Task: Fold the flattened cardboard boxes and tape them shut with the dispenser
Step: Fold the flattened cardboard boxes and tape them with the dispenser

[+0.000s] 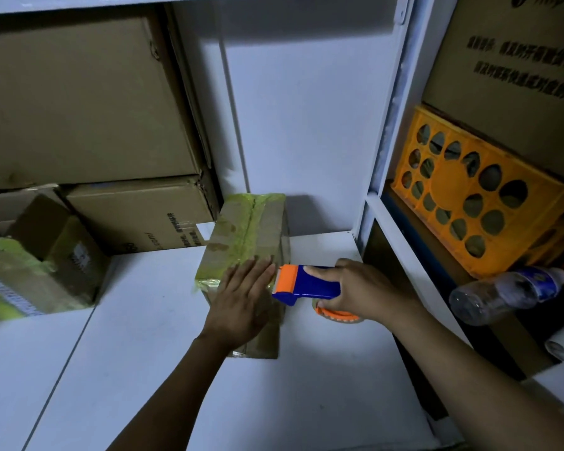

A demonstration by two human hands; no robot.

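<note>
head view | our left hand (241, 297), fingers straight, pinned brown cardboard box (245, 232) | right hand (362, 288) gripped blue-orange plastic tape dispenser (306, 284) | we judged: firm, straight pull needed

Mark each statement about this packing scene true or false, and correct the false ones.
1. The left hand lies flat on the taped cardboard box. True.
2. The right hand grips a blue and orange tape dispenser. True.
3. The plastic bottle stands upright. False: it lies on its side.
4. The orange crate sits left of the box. False: it is on the right, behind the bottle.
</note>
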